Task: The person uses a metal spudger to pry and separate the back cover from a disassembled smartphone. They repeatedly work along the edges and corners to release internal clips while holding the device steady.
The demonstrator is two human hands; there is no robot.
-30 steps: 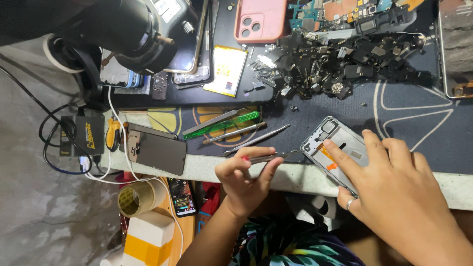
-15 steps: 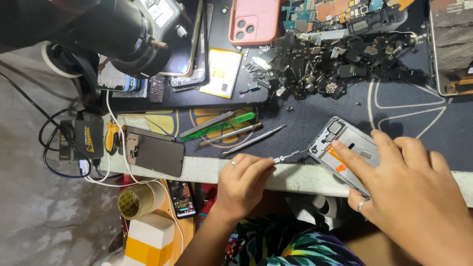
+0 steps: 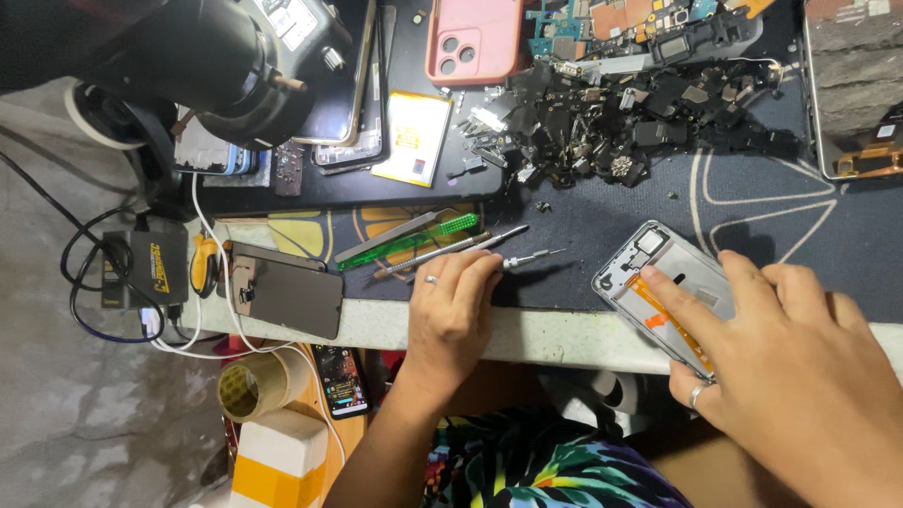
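Left hand (image 3: 451, 315): palm down at the near edge of the bench, fingers (image 3: 475, 273) laid flat and together over the handle of a small screwdriver (image 3: 529, 258). They rest on the tool rather than closing round it; whether the thumb pinches it from beneath cannot be told. The screwdriver's long axis runs from about 8 o'clock to 2 o'clock, its thin tip pointing toward 2 o'clock, away from the fingers and toward the open phone frame (image 3: 658, 282).

Right hand (image 3: 800, 367): fingers spread and pressed flat on the phone frame, index finger (image 3: 682, 306) lying along an orange flex strip (image 3: 663, 315). The hand pins the frame against the dark mat (image 3: 752, 216); it does not enclose it. The frame lies with its long axis from 10 o'clock to 4 o'clock, camera cut-out at the 10 o'clock end, its near corner overhanging the bench edge.

Key relation: the frame lies at 3 o'clock from the left fingers, near but apart; the screwdriver tip falls short of the frame's 10 o'clock corner. The right hand is already on the frame; the left is the nearer to the tool.

Surroundings: tweezers (image 3: 442, 252) and a green-tipped tool (image 3: 404, 240) just at 10 o'clock of the left fingers; a dark phone (image 3: 287, 293) at 9 o'clock; a heap of black parts (image 3: 611, 122) at 12 o'clock; a pink case (image 3: 473, 39) beyond it.
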